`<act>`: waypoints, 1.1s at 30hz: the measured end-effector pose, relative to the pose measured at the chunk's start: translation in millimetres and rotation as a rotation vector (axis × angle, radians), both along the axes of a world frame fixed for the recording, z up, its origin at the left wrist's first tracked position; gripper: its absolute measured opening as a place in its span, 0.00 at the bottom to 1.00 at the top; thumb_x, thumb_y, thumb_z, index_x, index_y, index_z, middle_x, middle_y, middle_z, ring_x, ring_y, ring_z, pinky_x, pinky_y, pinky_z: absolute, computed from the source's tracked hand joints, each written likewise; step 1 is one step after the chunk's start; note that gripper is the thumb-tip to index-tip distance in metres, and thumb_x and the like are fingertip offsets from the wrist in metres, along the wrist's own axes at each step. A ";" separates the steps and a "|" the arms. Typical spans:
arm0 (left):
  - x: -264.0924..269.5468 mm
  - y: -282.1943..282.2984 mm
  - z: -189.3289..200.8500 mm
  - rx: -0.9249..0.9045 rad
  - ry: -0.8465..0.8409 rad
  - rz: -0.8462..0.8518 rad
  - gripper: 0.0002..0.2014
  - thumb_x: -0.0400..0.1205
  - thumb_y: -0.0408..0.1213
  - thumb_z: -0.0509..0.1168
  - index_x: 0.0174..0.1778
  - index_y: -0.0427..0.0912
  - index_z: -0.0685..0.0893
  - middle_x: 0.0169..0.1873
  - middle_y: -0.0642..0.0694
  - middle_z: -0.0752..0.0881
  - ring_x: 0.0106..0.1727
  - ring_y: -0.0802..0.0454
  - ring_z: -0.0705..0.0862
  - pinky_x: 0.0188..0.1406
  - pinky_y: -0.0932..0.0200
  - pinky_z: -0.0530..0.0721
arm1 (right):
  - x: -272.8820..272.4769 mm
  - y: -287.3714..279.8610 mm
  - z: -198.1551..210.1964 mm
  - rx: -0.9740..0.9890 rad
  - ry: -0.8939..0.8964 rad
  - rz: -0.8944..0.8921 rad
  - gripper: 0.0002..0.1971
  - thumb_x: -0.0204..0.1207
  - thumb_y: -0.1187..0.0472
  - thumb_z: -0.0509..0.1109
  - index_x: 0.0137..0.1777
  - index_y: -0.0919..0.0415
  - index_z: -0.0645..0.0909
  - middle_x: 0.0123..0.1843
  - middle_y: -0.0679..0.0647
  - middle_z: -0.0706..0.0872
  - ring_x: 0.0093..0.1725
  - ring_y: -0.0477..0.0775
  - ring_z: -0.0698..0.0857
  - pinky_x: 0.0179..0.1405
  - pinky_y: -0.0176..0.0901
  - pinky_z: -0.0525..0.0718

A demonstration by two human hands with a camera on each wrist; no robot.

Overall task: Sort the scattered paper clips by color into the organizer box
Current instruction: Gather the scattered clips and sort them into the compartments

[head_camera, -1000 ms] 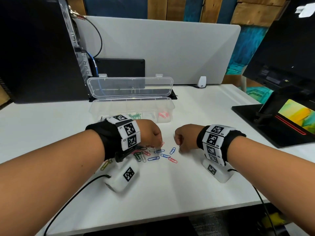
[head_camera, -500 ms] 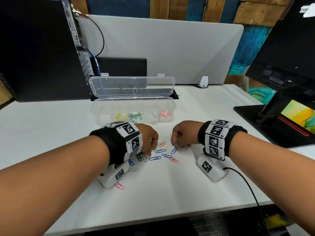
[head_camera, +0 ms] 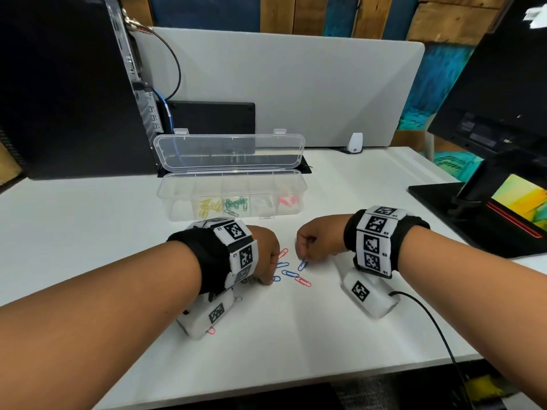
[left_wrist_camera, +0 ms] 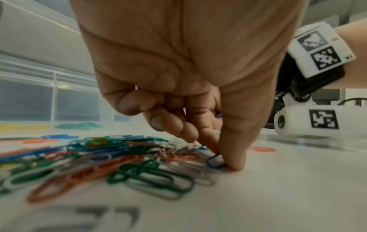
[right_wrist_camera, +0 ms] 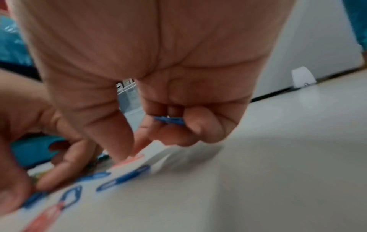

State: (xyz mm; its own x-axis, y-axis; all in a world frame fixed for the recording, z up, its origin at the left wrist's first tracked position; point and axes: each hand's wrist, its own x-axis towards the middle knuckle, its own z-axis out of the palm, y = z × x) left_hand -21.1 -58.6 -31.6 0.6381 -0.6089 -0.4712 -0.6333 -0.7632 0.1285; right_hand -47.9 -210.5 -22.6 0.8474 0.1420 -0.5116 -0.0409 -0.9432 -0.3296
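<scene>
blue wire paper clips (right_wrist_camera: 168,120) sat pinched in the right hand (head_camera: 319,242); the left hand (head_camera: 265,255) pinched another blue clip (left_wrist_camera: 215,161) at six o'clock from the clear plastic organizer box (head_camera: 177,199). thin clips could slip out.

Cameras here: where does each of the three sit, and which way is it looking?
Head: worn on the head, looking forward and down at the white table, organizer box, both forearms.
Left wrist: under the left wrist, looking along the left hand pinching a blue paper clip beside the clip pile.
Right wrist: under the right wrist, looking along the right hand holding blue clips.
Shared: the left-wrist view also shows the other wrist's camera.
</scene>
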 end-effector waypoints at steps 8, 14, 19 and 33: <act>0.7 -5.3 3.7 -0.046 -0.057 0.011 0.06 0.74 0.39 0.71 0.43 0.43 0.88 0.32 0.52 0.82 0.33 0.56 0.78 0.30 0.68 0.73 | -1.6 6.7 -1.9 -0.126 -0.028 0.126 0.08 0.72 0.61 0.73 0.36 0.49 0.78 0.31 0.42 0.77 0.32 0.39 0.74 0.34 0.30 0.71; 7.8 -11.0 4.1 -0.104 -0.078 0.018 0.09 0.73 0.37 0.72 0.29 0.49 0.80 0.33 0.53 0.83 0.38 0.54 0.81 0.26 0.70 0.73 | -1.6 1.3 2.6 -0.027 -0.042 0.006 0.06 0.71 0.56 0.75 0.46 0.55 0.87 0.40 0.44 0.85 0.44 0.44 0.80 0.58 0.40 0.79; 8.7 -16.2 3.3 -0.079 -0.075 -0.009 0.13 0.75 0.36 0.72 0.55 0.41 0.87 0.41 0.52 0.82 0.42 0.54 0.79 0.28 0.71 0.70 | -1.7 7.4 1.9 0.031 -0.053 -0.042 0.11 0.70 0.55 0.76 0.51 0.58 0.89 0.42 0.46 0.86 0.46 0.44 0.79 0.62 0.45 0.80; 2.3 -13.9 1.8 0.026 -0.217 0.011 0.08 0.75 0.44 0.71 0.48 0.48 0.86 0.29 0.52 0.77 0.40 0.51 0.77 0.24 0.69 0.65 | -4.3 35.4 -6.6 -0.211 -0.108 0.125 0.08 0.68 0.53 0.77 0.37 0.54 0.81 0.39 0.49 0.83 0.43 0.50 0.80 0.46 0.41 0.77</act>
